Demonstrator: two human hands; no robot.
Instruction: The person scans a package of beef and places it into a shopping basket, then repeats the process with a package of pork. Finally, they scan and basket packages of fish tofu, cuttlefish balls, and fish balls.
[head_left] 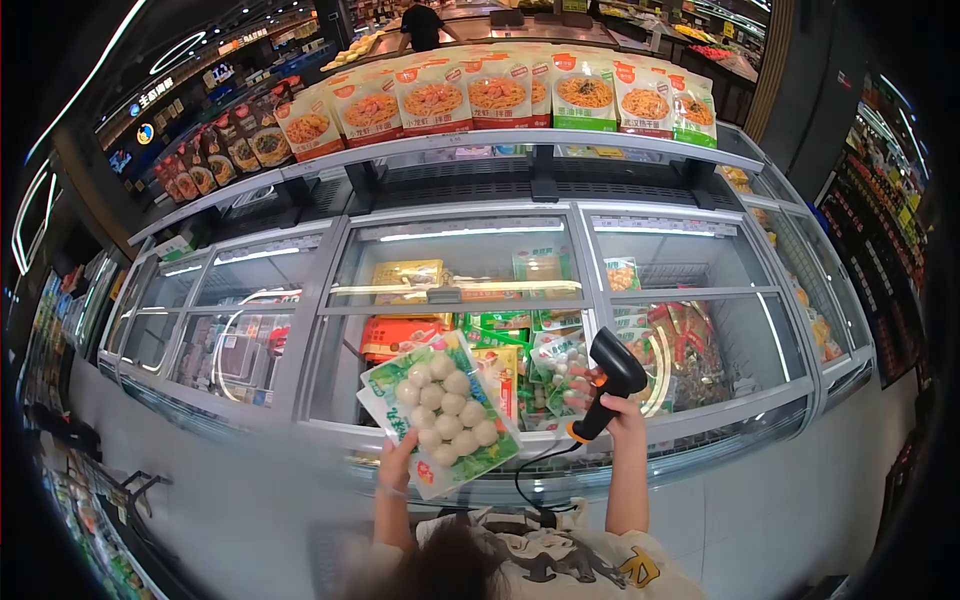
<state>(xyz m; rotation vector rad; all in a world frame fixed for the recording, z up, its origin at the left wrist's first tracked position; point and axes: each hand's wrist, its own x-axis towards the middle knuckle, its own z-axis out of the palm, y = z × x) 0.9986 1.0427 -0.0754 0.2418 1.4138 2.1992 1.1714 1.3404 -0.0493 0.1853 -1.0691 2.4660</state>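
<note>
My left hand (397,462) grips the lower left edge of a bag of white balls (448,408), a flat see-through pack with green and white print. The bag is tilted over the front of the freezer (322,345). In my right hand (624,418) is a black barcode scanner (618,364) with orange trim, its head raised and to the left of my wrist. A black cable (522,478) hangs from its handle and curves down towards my body. Behind the bag and scanner, frozen packs (498,325) in red, yellow and green lie under the glass.
Several noodle bags (432,95) stand on the shelf (440,142) above the freezer. More freezer sections extend left and right, and yellow packs (815,310) lie in the right one. Dark support posts (543,172) hold the shelf. A person (424,27) in dark clothing is far behind.
</note>
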